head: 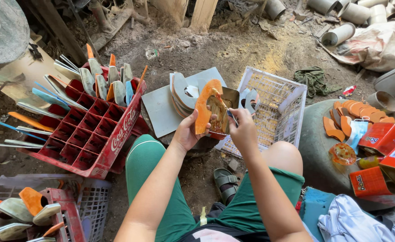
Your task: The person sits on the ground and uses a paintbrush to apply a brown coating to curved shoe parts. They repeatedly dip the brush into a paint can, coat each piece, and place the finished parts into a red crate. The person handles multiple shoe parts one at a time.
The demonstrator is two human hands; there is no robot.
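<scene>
My left hand holds up an orange curved cut-out piece by its lower end. My right hand grips a thin brush whose tip touches the piece's inner face, which looks wet with brown glue. Just behind the piece sits an open glue tin. A stack of grey curved pieces lies on a grey board beyond my left hand. My knees in green shorts are below both hands.
A red bottle crate at left holds several grey and orange pieces upright. A white plastic basket stands to the right. More orange pieces and orange boxes lie far right. Pipes lie on the dirt floor.
</scene>
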